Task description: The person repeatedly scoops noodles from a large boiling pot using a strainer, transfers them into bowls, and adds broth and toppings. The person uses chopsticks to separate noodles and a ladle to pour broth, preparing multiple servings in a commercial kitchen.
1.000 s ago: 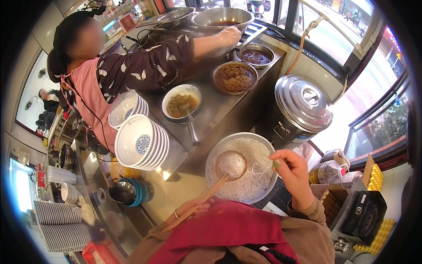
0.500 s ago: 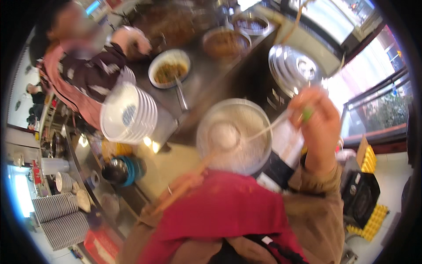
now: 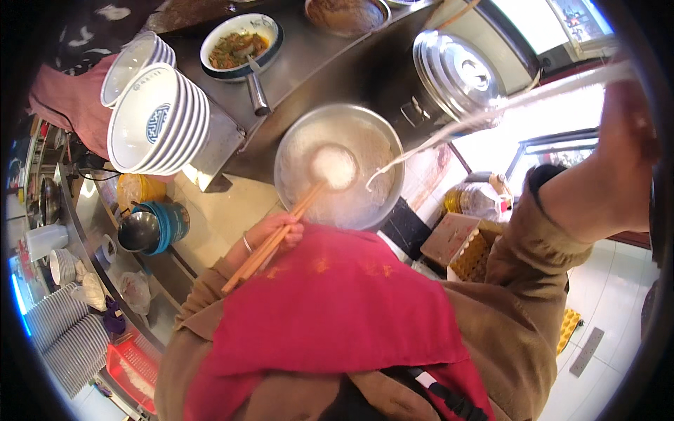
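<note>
My left hand point(image 3: 281, 235) is closed around long wooden chopsticks point(image 3: 260, 258), whose tips reach over the near side of a round metal pot point(image 3: 394, 184). Whitish, foamy liquid point(image 3: 372, 158) fills the pot, with a bright white patch in the middle. My right hand point(image 3: 625, 151) is raised at the far right, blurred and partly cut by the dark rim. From it stretches a long white noodle strand point(image 3: 484, 112), whose loose end hangs at the pot's right side. The fingers seem closed on that strand.
Stacked white bowls point(image 3: 158, 123) stand left of the pot. Behind is a bowl of chopped food point(image 3: 242, 48) with a metal-handled spoon point(image 3: 257, 95). Stacked metal lids point(image 3: 460, 74) lie at the back right. A blue bucket point(image 3: 172, 223) with a dark ladle sits left. Another person's sleeve point(image 3: 74, 105) shows top left.
My right hand has swung right and outward, drawing the white strand out longer. My left hand still grips the chopsticks over the pot. The view has shifted, and the other person is mostly out of it.
</note>
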{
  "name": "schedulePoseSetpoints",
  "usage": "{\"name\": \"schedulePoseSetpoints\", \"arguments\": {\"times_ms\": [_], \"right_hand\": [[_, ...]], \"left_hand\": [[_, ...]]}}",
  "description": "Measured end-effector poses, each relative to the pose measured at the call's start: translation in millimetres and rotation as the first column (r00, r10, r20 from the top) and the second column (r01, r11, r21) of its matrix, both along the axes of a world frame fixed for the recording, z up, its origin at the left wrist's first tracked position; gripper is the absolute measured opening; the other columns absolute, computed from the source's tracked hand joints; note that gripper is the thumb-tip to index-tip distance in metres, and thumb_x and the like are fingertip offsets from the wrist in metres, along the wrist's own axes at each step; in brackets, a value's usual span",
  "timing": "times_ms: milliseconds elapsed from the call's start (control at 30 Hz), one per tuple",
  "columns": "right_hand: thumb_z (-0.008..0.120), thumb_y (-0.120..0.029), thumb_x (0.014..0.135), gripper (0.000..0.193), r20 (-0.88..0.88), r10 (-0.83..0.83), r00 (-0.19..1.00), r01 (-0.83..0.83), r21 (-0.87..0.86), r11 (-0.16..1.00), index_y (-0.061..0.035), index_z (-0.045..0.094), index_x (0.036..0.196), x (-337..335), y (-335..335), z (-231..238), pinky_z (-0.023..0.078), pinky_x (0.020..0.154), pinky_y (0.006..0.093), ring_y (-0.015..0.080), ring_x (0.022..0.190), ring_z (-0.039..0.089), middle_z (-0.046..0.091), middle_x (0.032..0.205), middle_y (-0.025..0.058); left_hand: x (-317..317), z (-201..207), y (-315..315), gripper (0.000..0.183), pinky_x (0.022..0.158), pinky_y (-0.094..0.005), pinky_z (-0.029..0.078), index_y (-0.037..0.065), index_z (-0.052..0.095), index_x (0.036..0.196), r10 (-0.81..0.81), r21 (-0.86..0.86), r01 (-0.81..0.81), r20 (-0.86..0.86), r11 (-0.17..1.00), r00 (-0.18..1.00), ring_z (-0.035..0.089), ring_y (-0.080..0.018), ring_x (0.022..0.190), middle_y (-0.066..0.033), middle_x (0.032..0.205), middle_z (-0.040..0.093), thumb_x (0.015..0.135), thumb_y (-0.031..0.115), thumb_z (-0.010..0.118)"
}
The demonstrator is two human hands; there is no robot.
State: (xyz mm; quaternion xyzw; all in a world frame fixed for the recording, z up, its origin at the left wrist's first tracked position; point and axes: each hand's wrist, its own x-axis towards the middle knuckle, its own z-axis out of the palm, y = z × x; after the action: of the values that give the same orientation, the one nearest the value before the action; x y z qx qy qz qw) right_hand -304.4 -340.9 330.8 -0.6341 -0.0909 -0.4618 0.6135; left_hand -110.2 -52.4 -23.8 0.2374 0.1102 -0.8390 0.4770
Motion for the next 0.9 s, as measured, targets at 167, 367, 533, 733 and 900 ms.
{"name": "schedulePoseSetpoints", "arguments": {"times_ms": [167,367,533,733,900], "right_hand": [[0.051,-0.013,0.096,0.019,-0.224,-0.030,0.974,0.044,0.060,0.997,0.0002,0.058,0.109,7.5,12.8,-72.9,0.035,0.053,0.0189,0.0058,0.059,0.042,0.055,0.089,0.0047],[0.055,-0.011,0.088,0.027,-0.792,-0.329,0.515,-0.160,-0.466,0.870,-0.0037,0.065,0.112,-0.2,9.4,-279.6,0.049,0.086,0.0412,0.0368,0.097,0.063,0.066,0.107,0.0195],[0.053,-0.010,0.089,0.026,-0.746,-0.492,0.449,0.314,-0.384,0.868,-0.0019,0.065,0.111,-29.5,-0.3,-364.5,0.049,0.089,0.0380,0.0322,0.100,0.064,0.067,0.106,0.0187],[0.037,-0.041,0.100,0.049,-0.884,0.185,0.429,0.653,0.445,0.612,-0.0050,0.050,0.131,-18.6,2.2,-423.2,0.046,0.094,0.0352,0.0181,0.119,0.053,0.058,0.127,0.0118],[0.036,-0.043,0.100,0.049,-0.661,0.294,0.690,0.487,0.725,0.487,-0.0062,0.053,0.126,-5.3,11.1,-439.1,0.051,0.087,0.0337,0.0180,0.106,0.062,0.062,0.119,0.0089]], "left_hand": [[-2.3,25.7,-0.1,0.025,0.053,-0.0200,0.044,0.001,0.044,0.118,0.067,-0.027,-0.070,-0.093,0.997,0.993,0.047,-0.0102,0.064,-0.0027,0.077,0.045,0.096,0.013,0.047],[-4.6,46.4,10.3,0.029,0.052,-0.0186,0.044,-0.001,0.043,0.122,0.117,-0.060,-0.124,-0.116,0.990,0.986,0.047,-0.0090,0.060,-0.0017,0.077,0.045,0.096,0.013,0.045],[-3.0,49.5,11.4,0.043,0.046,-0.0187,0.047,-0.005,0.033,0.133,0.034,-0.145,-0.050,-0.112,0.988,0.993,0.048,-0.0096,0.063,-0.0050,0.082,0.043,0.095,0.012,0.045],[1.3,56.0,8.4,0.048,0.045,-0.0166,0.045,-0.005,0.030,0.137,-0.055,-0.146,0.034,-0.140,0.989,0.989,0.047,-0.0088,0.063,-0.0042,0.084,0.042,0.095,0.013,0.047],[0.7,53.8,2.3,0.040,0.042,-0.0152,0.042,-0.001,0.038,0.134,-0.111,-0.049,0.113,0.034,0.992,0.993,0.046,-0.0059,0.059,0.0011,0.079,0.046,0.099,0.020,0.043]]}}
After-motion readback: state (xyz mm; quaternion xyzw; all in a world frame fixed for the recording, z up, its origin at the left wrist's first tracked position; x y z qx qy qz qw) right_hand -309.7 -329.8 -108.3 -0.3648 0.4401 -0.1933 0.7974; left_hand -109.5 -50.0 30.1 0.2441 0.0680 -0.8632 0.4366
